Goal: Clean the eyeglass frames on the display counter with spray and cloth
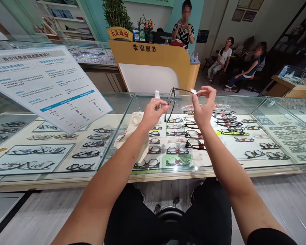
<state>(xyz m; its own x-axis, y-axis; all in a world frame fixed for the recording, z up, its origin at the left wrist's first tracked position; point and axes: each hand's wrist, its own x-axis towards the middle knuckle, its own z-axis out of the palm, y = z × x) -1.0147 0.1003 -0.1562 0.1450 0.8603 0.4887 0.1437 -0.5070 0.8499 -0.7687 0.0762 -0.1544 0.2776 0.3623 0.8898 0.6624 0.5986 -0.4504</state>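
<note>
A pair of dark-framed eyeglasses (171,98) is held up above the glass display counter between my two hands. My left hand (154,114) pinches the front of the frame at one lens. At the end of one temple arm, beside a small white tag (193,91), the thumb and finger of my right hand (203,105) close on the arm. Just behind my left hand stands a small white spray bottle (157,95), partly covered by the fingers. Under my left forearm lies a cream cloth pouch (136,124) on the glass, its middle hidden.
Rows of eyeglasses (177,149) lie inside the glass counter (214,170). A printed sheet (53,81) stands at the left. Across the aisle, a person (183,30) is behind a yellow cashier desk (153,52). Two people sit at the right back.
</note>
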